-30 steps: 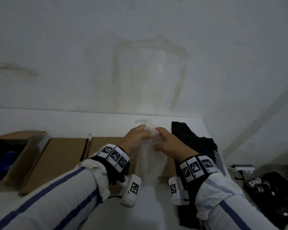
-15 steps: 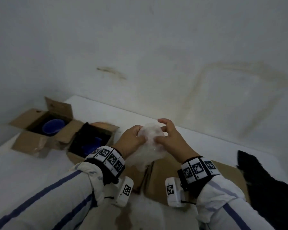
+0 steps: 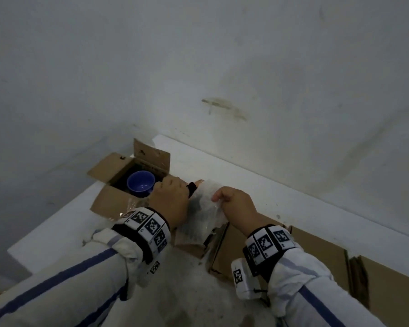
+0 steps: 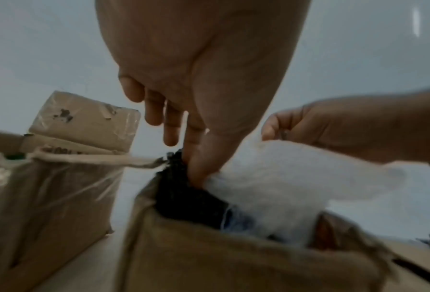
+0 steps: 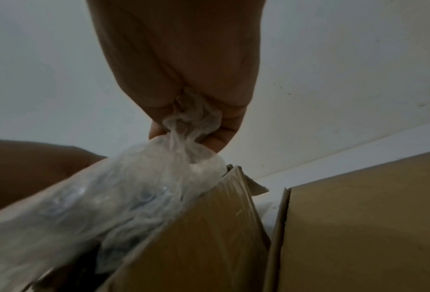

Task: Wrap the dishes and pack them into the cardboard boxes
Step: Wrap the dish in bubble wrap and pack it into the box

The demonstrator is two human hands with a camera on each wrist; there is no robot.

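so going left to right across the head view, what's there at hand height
open cardboard box with a blue bowl in it → left hand → bubble-wrapped bundle → right hand → flat cardboard

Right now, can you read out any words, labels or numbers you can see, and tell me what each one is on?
No text can be read for certain.
Far cardboard box: dark print on the strip below its back flap, too blurred to read in both the head and left wrist views.
Wrist bands: black-and-white square code patterns, no letters or numbers.
Bubble wrap bundle, near cardboard box, blue bowl: no writing seen.
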